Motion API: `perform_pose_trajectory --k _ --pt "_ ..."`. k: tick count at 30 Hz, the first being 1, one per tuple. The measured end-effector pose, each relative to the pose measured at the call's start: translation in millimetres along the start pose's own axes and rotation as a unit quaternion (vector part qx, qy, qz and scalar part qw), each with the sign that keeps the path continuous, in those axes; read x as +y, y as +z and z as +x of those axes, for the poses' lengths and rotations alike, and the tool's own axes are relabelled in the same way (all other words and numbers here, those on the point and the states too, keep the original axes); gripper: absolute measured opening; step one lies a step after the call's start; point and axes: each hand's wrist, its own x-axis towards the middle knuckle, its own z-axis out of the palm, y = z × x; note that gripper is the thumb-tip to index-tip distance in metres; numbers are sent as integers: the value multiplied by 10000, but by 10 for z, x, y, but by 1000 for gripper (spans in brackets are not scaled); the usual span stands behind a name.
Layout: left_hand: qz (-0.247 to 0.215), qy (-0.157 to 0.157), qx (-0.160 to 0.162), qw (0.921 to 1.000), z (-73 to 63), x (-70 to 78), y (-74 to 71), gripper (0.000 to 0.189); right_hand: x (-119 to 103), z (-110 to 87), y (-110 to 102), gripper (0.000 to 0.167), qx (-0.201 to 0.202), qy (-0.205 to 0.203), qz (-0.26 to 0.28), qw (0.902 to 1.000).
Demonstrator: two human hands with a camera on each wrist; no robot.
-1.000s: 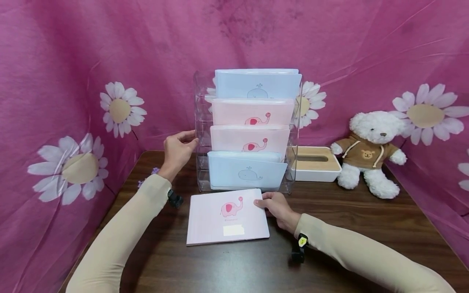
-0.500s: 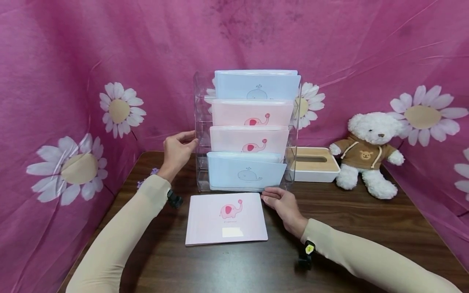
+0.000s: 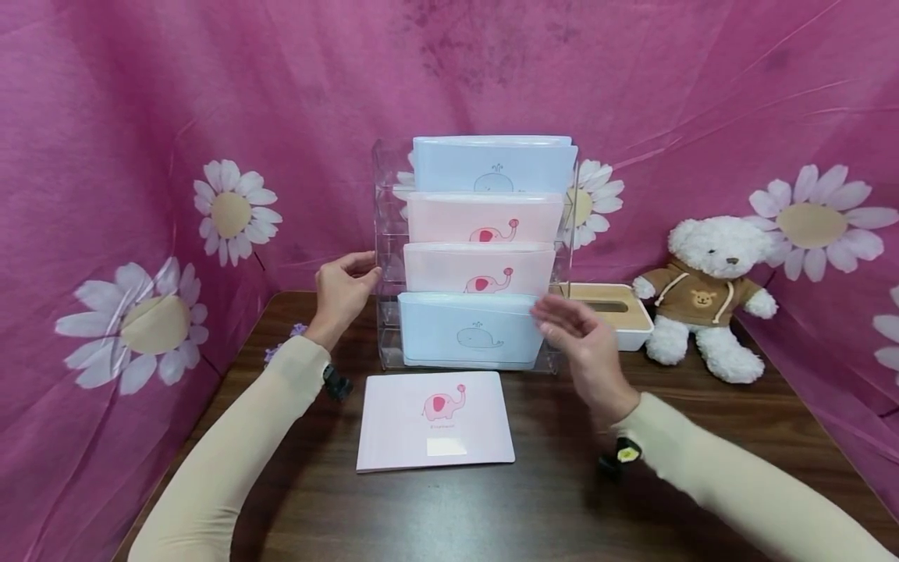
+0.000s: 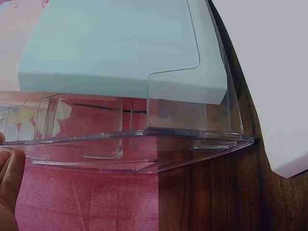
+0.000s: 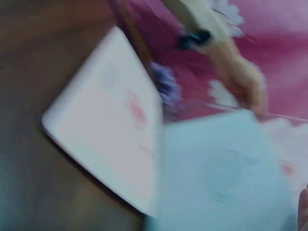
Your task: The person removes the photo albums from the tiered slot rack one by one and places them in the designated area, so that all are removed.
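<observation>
A clear plastic file rack (image 3: pixel 390 312) stands on the table and holds several pale blue and pink folders in tiers. With thumb and fingers, my left hand (image 3: pixel 342 295) grips the rack's left side edge; in the left wrist view only part of the hand (image 4: pixel 8 185) shows. At the right top corner of the lowest blue folder (image 3: pixel 442 343), marked with a whale, is my blurred right hand (image 3: pixel 584 347), its fingers extended. Whether it touches the folder I cannot tell. A pink elephant folder (image 3: pixel 400 425) lies flat on the table before the rack.
To the rack's right are a white tissue box (image 3: pixel 628 337) with a wooden lid and a teddy bear (image 3: pixel 709 289) in a brown hoodie. Small purple flowers (image 3: pixel 284 343) lie behind my left forearm. A pink flowered cloth (image 3: pixel 302 94) hangs behind the table.
My right hand has let go of the pink elephant folder and risen to the lowest blue folder's right corner. That folder's front sits closer in. My left hand stays on the rack.
</observation>
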Motion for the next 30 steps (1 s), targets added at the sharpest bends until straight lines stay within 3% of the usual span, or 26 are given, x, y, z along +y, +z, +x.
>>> perform_pose_trajectory --k 6,10,14,17,24,30 --pt "5 36 -37 10000 -8 -19 -9 31 -497 504 -121 48 77 -1384 520 9890" --pt "-32 10 -27 10000 -13 -22 -13 31 -780 835 -161 47 376 -1875 731 9788" --pt "-22 -11 -23 10000 -6 -15 -1 32 -1025 1172 -205 48 634 -2096 1018 9704" --pt "5 -36 -56 10000 -2 -15 4 32 -1185 1428 -223 48 721 -2022 1216 9691" --pt "-17 19 -42 10000 7 -20 15 31 -1407 1922 -196 51 543 -1148 2014 9712" --pt "-64 -36 -23 10000 15 -24 21 31 -1317 2159 -117 49 474 -995 1781 9778"
